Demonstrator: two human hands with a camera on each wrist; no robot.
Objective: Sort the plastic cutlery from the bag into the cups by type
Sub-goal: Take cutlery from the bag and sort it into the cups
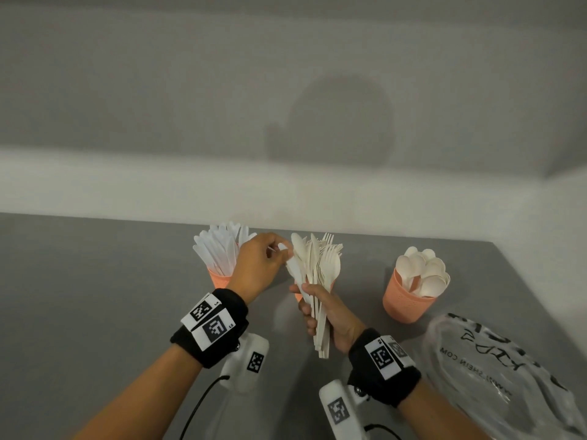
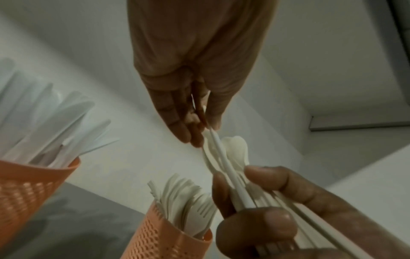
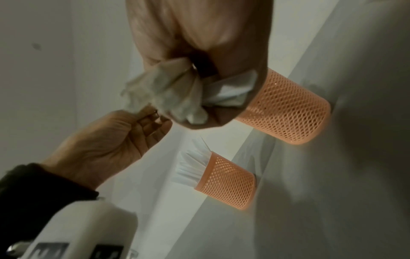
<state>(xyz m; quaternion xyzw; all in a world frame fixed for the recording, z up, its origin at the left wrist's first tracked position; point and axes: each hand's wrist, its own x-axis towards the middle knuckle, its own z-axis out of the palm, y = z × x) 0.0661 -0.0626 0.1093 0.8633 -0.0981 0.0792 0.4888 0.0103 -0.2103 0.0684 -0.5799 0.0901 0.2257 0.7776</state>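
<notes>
My right hand [image 1: 314, 312] grips the handles of a fanned bundle of cream cutlery [image 1: 317, 265], held upright above the grey table. My left hand [image 1: 279, 253] pinches the tip of a white knife [image 1: 293, 268] on the bundle's left side. In the left wrist view the left hand's fingers [image 2: 195, 126] close on that knife [image 2: 224, 157], while the right hand [image 2: 261, 201] clamps the handles. Three orange mesh cups stand behind: a knife cup [image 1: 219, 279], a fork cup [image 2: 166, 236] mostly hidden behind the bundle, and a spoon cup [image 1: 408, 301].
A crumpled clear plastic bag [image 1: 502, 369] with black print lies at the right, near the table's right edge. A pale wall runs close behind the cups. In the right wrist view the fork cup [image 3: 286, 108] and the knife cup [image 3: 228, 178] stand side by side.
</notes>
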